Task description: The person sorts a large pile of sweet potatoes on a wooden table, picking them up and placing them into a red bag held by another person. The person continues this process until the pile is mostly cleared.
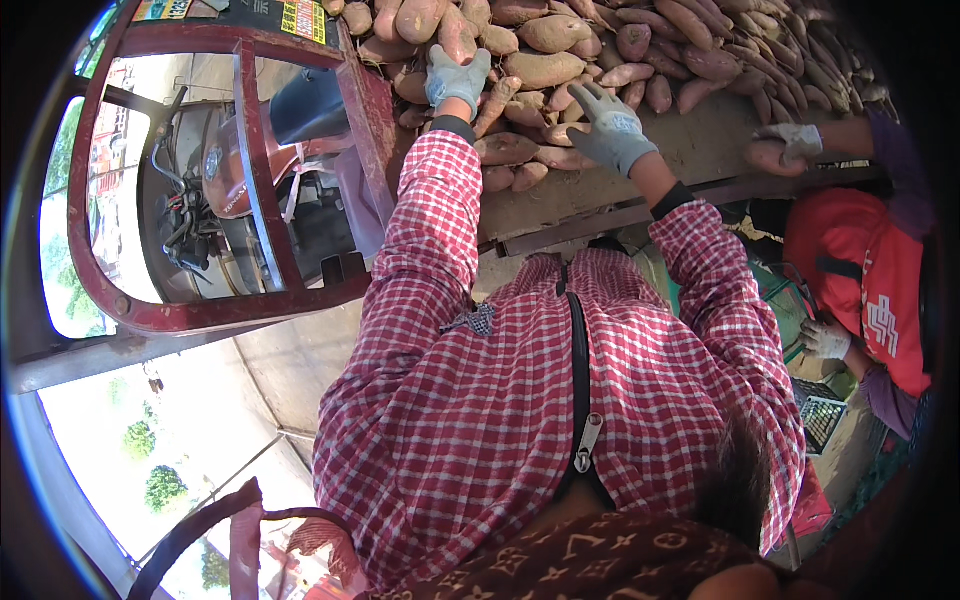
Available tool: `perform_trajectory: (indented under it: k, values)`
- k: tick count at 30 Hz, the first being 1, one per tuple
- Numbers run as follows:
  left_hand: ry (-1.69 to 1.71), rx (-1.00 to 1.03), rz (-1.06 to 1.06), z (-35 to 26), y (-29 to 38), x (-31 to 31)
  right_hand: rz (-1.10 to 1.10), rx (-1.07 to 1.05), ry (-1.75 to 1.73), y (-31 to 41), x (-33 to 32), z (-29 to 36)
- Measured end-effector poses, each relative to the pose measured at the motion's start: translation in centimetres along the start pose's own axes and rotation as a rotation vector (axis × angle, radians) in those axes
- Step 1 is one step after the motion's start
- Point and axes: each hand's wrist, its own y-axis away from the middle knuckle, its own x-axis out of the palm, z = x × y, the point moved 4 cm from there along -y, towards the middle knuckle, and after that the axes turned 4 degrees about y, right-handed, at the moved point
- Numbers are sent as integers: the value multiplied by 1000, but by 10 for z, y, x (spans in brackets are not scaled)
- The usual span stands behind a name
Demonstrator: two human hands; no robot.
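My left hand (456,81), in a pale work glove, grips the near end of a reddish sweet potato (457,36) at the pile's left side. My right hand (613,129), gloved the same way, hovers with fingers apart and nothing in it. Its fingertips are close to the sweet potatoes at the pile's near edge. The large heap of sweet potatoes (547,71) lies on a wooden cart bed (690,150). A few, such as a plump one (507,149), lie between my hands. The palm sides of both gloves are hidden.
At right, a co-worker's gloved hand (787,144) holds a sweet potato (777,159); their other gloved hand (825,337) is beside a green mesh container (784,311). A black plastic crate (821,412) stands below. A red metal frame (247,311) and motor tricycle (232,161) are at left.
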Motion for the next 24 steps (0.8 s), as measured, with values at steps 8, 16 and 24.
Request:
perform_trajectory:
  k: [8,16,24]
  values:
    - [-190,-194,74,-35,4,-42,-210,-34,566,-131,-44,6]
    - [-99,-224,19,-16,16,-43,-179,-78,483,-130,-59,4]
    - [201,218,-73,-20,39,-9,-35,124,-1766,2,-34,-50]
